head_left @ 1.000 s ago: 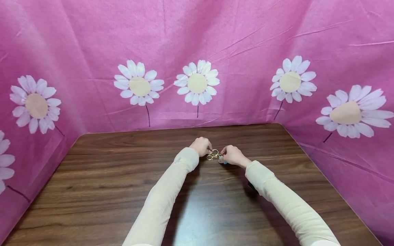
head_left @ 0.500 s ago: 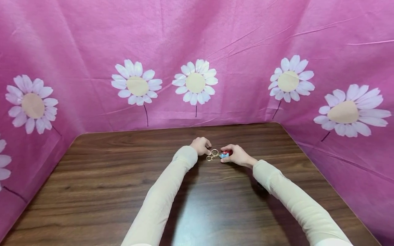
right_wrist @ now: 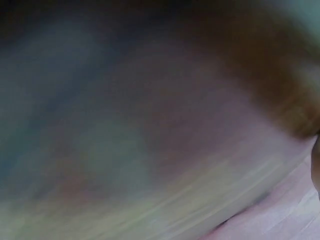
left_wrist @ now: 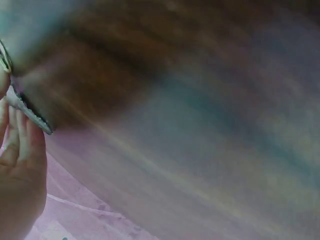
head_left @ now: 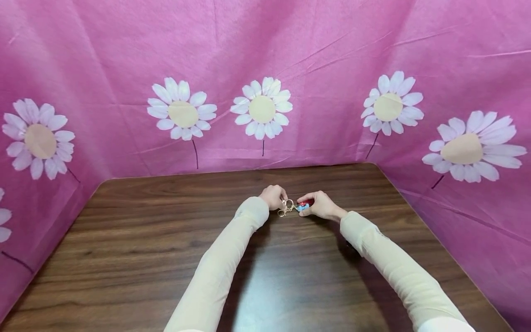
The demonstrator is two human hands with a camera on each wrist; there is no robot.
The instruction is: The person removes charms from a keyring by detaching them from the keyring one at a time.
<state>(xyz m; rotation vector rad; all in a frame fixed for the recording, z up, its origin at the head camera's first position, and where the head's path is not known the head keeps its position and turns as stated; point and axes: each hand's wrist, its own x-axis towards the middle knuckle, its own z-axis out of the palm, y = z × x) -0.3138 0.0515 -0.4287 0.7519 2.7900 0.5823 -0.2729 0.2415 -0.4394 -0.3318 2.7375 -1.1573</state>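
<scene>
A keychain lies between the two hands near the far side of the brown table point(head_left: 145, 240). It has a gold ring point(head_left: 289, 203), a small gold clasp point(head_left: 282, 213) and a red-and-blue charm point(head_left: 303, 207). My left hand point(head_left: 273, 197) is at the ring, thumb and fingers together. In the left wrist view its fingers point(left_wrist: 20, 150) pinch a metal key point(left_wrist: 32, 115) with a jagged edge, close to a curved gold piece point(left_wrist: 5, 56). My right hand point(head_left: 323, 205) grips the charm from the right, thumb in front and fingers behind.
A pink cloth point(head_left: 323, 55) printed with white daisies hangs around the back and sides of the table. The right wrist view is mostly blurred, with a bit of finger point(right_wrist: 316, 165) at its right edge.
My right hand has shifted its hold on the charm, uncovering its red and blue parts. My left hand's fingers, spread apart half a second ago, have come together at the ring.
</scene>
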